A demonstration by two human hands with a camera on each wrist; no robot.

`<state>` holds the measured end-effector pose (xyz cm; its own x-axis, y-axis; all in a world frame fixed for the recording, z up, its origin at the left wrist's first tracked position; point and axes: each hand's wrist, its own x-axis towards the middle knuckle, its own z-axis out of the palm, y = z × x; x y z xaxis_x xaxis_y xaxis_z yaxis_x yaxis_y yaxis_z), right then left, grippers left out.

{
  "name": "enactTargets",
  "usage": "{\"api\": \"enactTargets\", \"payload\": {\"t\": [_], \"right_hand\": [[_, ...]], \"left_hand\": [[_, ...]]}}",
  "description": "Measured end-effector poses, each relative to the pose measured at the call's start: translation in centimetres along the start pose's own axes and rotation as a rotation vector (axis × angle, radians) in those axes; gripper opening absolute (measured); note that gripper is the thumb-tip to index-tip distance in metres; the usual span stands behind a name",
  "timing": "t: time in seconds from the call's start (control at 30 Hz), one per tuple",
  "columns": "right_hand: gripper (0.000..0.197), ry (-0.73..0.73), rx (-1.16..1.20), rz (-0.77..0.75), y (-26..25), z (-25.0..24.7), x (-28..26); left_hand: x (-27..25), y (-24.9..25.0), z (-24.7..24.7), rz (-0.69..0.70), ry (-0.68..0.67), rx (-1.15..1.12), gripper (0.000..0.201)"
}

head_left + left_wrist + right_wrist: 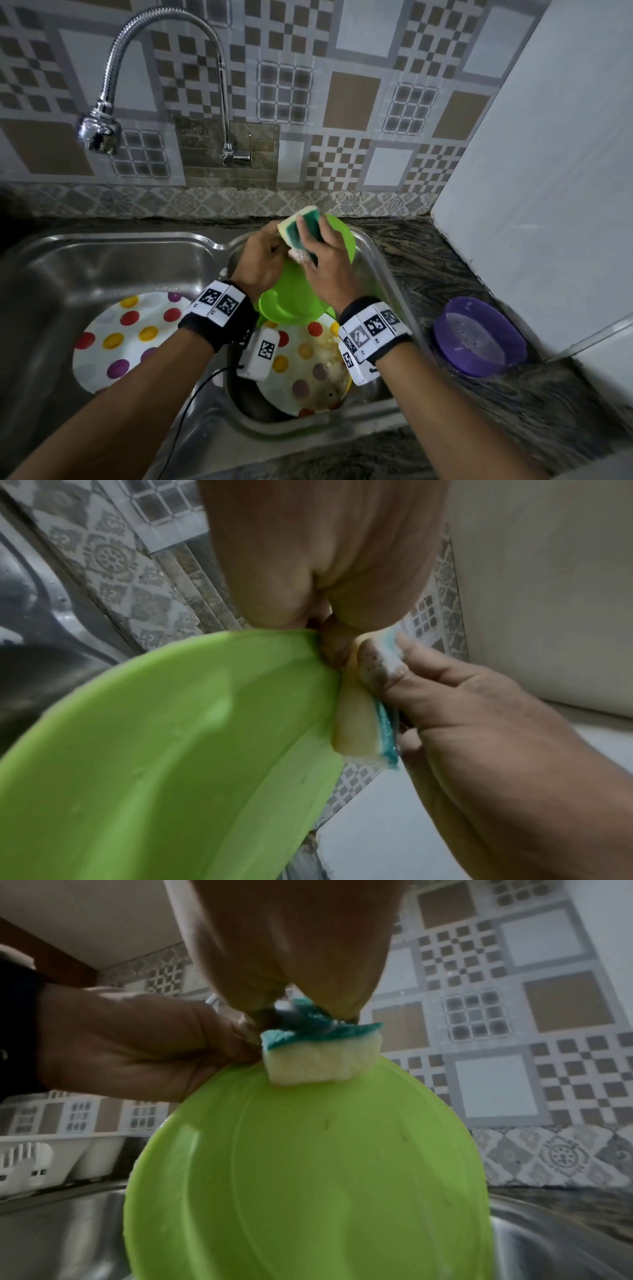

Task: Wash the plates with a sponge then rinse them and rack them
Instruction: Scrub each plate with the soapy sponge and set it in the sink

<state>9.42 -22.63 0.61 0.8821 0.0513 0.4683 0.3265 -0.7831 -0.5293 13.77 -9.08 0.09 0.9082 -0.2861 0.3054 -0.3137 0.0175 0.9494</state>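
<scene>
Over the right basin my left hand grips the top rim of a lime green plate, which stands tilted on edge. My right hand holds a yellow sponge with a teal scrub face and presses it against the plate's upper edge. The left wrist view shows the sponge folded over the green plate's rim, pinched by my right hand. In the right wrist view the sponge sits on top of the plate, beside my left hand.
A white polka-dot plate lies in the left basin. A dirty polka-dot plate lies in the right basin under a second green dish. A purple bowl stands on the counter at right. The faucet head hangs over the left basin. A white rack stands left of the sink.
</scene>
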Motion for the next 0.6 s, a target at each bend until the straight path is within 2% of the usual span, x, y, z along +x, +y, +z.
{"api": "enactTargets", "payload": {"t": [0.07,0.13,0.27,0.43,0.5,0.6], "right_hand": [[0.061,0.010,-0.045,-0.037,0.2,0.0,1.0],[0.056,0.051,-0.040,-0.011,1.1,-0.7,2.4],[0.040,0.195,0.117,0.226,3.7,-2.8,3.6],[0.045,0.256,0.113,0.367,5.7,-1.4,1.3],[0.044,0.270,0.079,0.348,5.2,-0.3,0.7],[0.042,0.242,0.014,0.230,3.1,0.5,0.7]], "left_hand": [[0.1,0.2,0.0,-0.015,0.043,-0.050,0.039],[0.0,0.5,-0.2,-0.054,0.075,-0.094,0.034],[-0.1,1.5,-1.5,-0.084,0.124,-0.164,0.031],[0.2,1.9,-2.7,-0.078,0.268,-0.289,0.027],[0.2,1.5,-2.3,-0.086,0.329,-0.334,0.026],[0.0,1.2,-1.2,-0.131,0.347,-0.405,0.026]]}}
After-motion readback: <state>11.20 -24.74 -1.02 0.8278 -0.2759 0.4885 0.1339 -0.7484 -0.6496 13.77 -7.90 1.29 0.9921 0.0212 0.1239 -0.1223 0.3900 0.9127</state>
